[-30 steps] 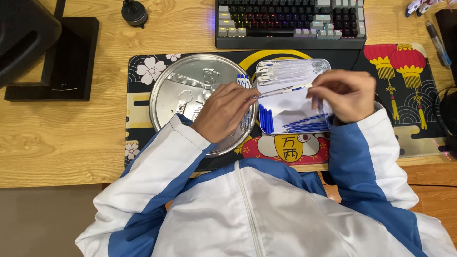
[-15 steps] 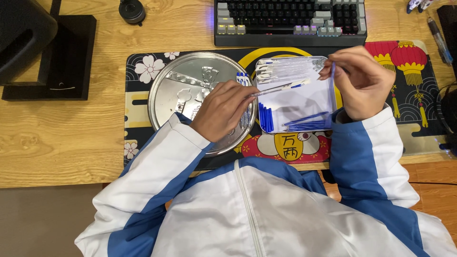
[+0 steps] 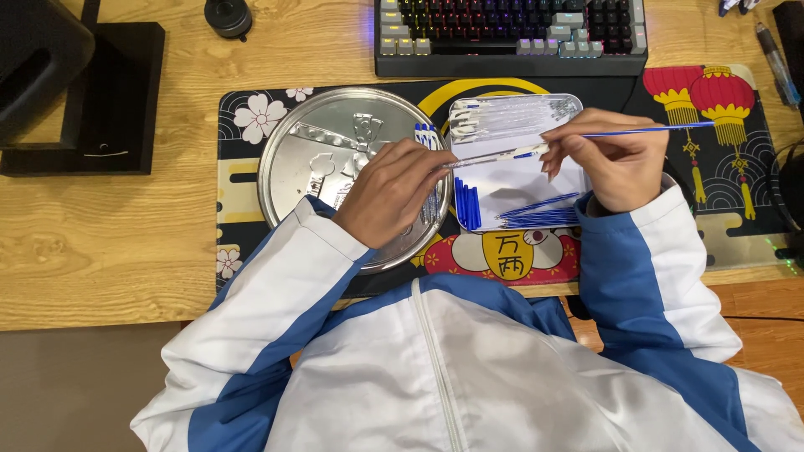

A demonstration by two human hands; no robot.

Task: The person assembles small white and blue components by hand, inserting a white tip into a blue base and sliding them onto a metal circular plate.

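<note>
My left hand (image 3: 394,192) rests over the right side of a round silver tray (image 3: 327,151) and pinches a clear pen barrel (image 3: 494,156) held level over a white rectangular tray (image 3: 511,184). My right hand (image 3: 611,159) grips a thin blue refill (image 3: 662,129) that points right, its left end meeting the barrel's end. The white tray holds several clear barrels (image 3: 511,113) along its far side and several blue refills (image 3: 536,216) at its near side. A few assembled pens (image 3: 427,138) lie on the silver tray's right edge.
A patterned desk mat (image 3: 712,201) lies under both trays on a wooden desk. A backlit keyboard (image 3: 511,33) sits behind them. A black monitor stand (image 3: 75,100) is at far left, a small black round object (image 3: 228,17) beside it, pens (image 3: 775,54) at far right.
My right hand has moved right and up off the white tray, drawing a blue refill out sideways. My left hand has held the barrel nearly still.
</note>
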